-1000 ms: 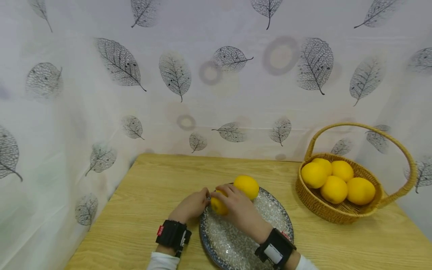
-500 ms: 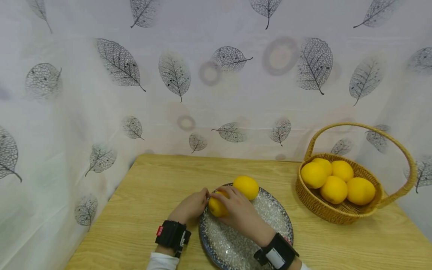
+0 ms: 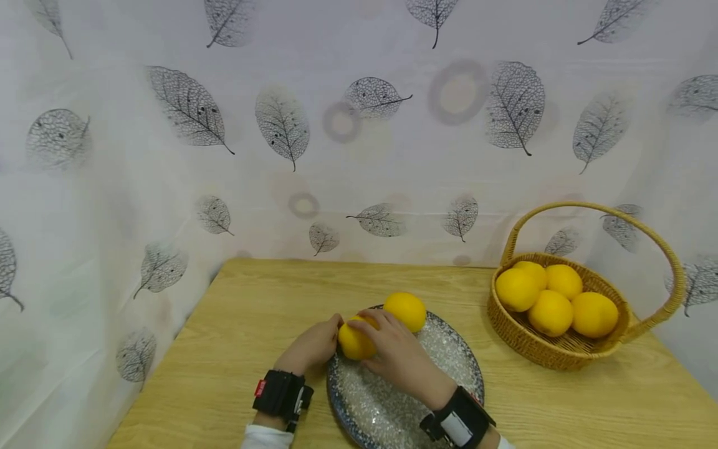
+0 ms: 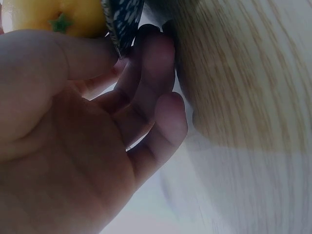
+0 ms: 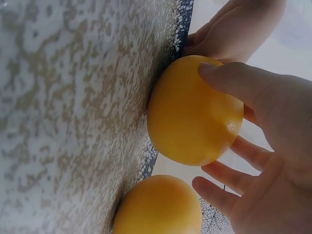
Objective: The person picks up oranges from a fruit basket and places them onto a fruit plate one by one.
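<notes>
A round speckled plate (image 3: 449,368) with a dark blue rim lies on the wooden table. At its left edge my left hand (image 3: 308,350) pinches the rim (image 4: 127,24), thumb above and fingers beneath. My right hand (image 3: 399,357) holds a yellow-orange orange (image 3: 354,343) against the plate's left side, thumb on one side and fingers round the other. A green star-shaped stem end (image 4: 61,22) shows on this orange in the left wrist view. Behind the right hand, a second orange (image 3: 405,311) sits by the plate's back rim.
To the right stands a wicker basket (image 3: 538,355) with a tall arched handle (image 3: 566,204); several oranges (image 3: 551,313) lie in it. A leaf-patterned white curtain (image 3: 392,156) hangs behind the wooden table (image 3: 224,374) and along its left side.
The orange in my right hand has shifted slightly left toward the rim, and more of it shows. My left hand keeps its hold on the plate. The head view has turned slightly right.
</notes>
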Tool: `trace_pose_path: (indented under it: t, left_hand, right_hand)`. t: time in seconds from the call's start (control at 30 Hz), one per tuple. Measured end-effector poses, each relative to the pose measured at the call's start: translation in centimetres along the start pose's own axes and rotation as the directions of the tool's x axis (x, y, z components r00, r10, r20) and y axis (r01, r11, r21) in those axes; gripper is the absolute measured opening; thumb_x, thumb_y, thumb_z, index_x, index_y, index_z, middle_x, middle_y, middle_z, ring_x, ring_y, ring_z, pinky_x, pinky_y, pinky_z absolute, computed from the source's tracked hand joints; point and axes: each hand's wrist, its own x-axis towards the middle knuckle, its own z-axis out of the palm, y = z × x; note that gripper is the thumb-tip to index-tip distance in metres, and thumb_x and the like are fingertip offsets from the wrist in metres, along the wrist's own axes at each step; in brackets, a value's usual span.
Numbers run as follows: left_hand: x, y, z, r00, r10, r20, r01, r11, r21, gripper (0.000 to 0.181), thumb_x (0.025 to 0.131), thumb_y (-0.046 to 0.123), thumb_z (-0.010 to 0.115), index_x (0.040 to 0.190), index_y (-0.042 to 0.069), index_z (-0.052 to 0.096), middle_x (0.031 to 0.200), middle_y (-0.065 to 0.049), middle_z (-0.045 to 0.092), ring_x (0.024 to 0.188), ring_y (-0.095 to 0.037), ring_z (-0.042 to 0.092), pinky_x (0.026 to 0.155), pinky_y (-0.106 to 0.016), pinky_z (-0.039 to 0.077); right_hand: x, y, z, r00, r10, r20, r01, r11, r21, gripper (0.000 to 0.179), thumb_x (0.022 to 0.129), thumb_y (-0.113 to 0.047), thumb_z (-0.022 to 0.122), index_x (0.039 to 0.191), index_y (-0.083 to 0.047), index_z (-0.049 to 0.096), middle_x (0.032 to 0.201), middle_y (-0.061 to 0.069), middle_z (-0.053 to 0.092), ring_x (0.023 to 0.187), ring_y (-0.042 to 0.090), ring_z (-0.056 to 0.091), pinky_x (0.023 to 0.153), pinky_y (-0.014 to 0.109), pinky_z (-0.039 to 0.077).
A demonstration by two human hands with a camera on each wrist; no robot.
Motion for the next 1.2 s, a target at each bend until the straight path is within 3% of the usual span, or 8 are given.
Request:
trace_pose_path:
  t: [0.63,0.97,1.2]
  left_hand:
    - [0.0,0.5,-0.6,0.999,-0.039,0.013,0.039,0.999,-0.017,0.019,0.099,0.005,0.042,0.114,0.003,0.053,0.100,-0.016,0.067,0.081,-0.021,0.057,0.082,-0.048,0.055]
    - [0.1,0.2,-0.3,1.000,-0.012,-0.012,0.012,1.000,-0.003,0.016,0.099,0.005,0.041,0.109,0.002,0.053,0.085,-0.011,0.063,0.069,-0.019,0.053,0.065,-0.036,0.048]
    - [0.2,0.1,-0.1,1.000,-0.021,-0.001,0.021,1.000,-0.008,0.013,0.100,0.007,0.042,0.107,0.003,0.052,0.082,-0.009,0.059,0.066,-0.018,0.051,0.061,-0.033,0.044]
  right_hand:
    - [0.2,0.3,-0.8,1.000,0.015,-0.027,-0.015,1.000,-0.002,0.071,0.074,-0.025,0.081,0.138,-0.022,0.051,0.141,0.007,0.051,0.127,0.023,0.047,0.105,0.045,0.047]
    - [0.6,-0.3,0.4,1.000,0.023,0.013,-0.023,0.999,-0.027,0.058,0.081,-0.036,0.074,0.133,-0.018,0.054,0.146,0.006,0.049,0.130,0.024,0.046,0.109,0.045,0.044]
    - [0.5,-0.4,0.7,0.999,0.024,-0.027,-0.026,0.998,-0.051,0.052,0.082,-0.036,0.073,0.128,-0.018,0.057,0.136,0.006,0.056,0.120,0.025,0.054,0.101,0.043,0.050]
